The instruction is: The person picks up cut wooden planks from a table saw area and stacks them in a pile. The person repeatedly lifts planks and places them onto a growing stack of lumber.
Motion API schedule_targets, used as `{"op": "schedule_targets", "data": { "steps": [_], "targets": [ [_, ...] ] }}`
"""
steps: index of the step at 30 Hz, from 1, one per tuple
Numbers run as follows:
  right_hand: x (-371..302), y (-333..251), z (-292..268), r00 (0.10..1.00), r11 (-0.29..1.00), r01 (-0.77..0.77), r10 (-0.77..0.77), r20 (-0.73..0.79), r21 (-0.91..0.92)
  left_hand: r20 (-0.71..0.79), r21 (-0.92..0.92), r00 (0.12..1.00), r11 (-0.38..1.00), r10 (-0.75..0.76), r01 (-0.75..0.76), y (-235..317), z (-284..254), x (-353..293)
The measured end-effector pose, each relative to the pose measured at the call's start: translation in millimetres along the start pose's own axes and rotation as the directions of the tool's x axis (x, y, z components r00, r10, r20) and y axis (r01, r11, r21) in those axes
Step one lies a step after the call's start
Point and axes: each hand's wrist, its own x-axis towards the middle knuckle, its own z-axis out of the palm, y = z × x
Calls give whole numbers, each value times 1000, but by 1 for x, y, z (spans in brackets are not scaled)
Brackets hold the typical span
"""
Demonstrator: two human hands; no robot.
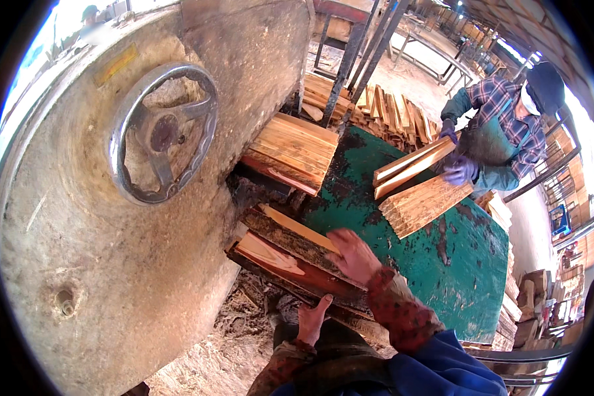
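Two rough-edged wood slabs (264, 249) lie side by side in front of me, their left ends against the large machine. Their faces are pale and reddish, with dark bark along the sides. My left hand (312, 321) grips the near edge of the closer slab, thumb up along its side; its other fingers are mostly hidden. Curled over the right part of the farther slab (297, 228) is my right hand (355, 256), its fingertips at the slab's far edge.
A metal handwheel (164, 134) juts from the machine's worn wall (59, 218). Stacked boards (297, 148) sit beyond the slabs. Across the green table (429, 257), a gloved co-worker (501, 125) handles planks (422, 204). More cut wood (396, 112) is piled behind; sawdust (204, 350) covers the floor.
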Motion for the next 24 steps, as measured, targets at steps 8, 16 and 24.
{"op": "schedule_targets", "data": {
  "steps": [8, 16, 24],
  "targets": [
    [105, 40, 13, 977, 921, 15, -97, -191, -390, -22, -2, 995, 995, 101, -101, -6, 9, 6],
    [124, 57, 37, 994, 861, -97, 58, -92, -500, -19, 1, 986, 986, 165, -165, -4, 10, 3],
    [104, 78, 23, 986, 975, -165, 161, -39, -149, -30, -62, 995, 994, 91, -93, -4, 11, 1]
  ]
}}
